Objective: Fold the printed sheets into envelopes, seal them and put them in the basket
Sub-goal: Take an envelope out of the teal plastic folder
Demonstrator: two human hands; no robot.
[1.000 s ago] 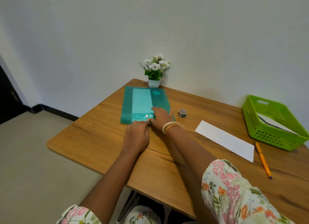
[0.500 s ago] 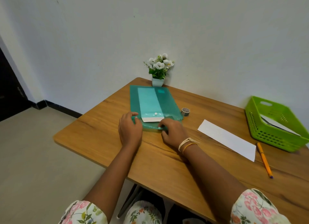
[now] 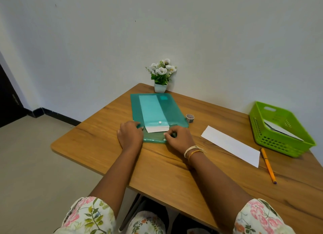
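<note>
Head view: both hands at the folder's near end.
Left hand (image 3: 130, 135): fingers curled, pressing folder (image 3: 158, 111).
Right hand (image 3: 178, 137): pinching the opened flap.
Sheets (image 3: 157, 129): poking out between hands, long axis toward table's far edge.
Basket (image 3: 279, 129): right edge.

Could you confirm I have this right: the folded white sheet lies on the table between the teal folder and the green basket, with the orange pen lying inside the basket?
Not quite: the orange pen is not inside the green basket. The head view shows it lying on the table, just in front of the basket beside the folded white sheet. The rest holds: that sheet lies between the teal folder and the basket.
</note>
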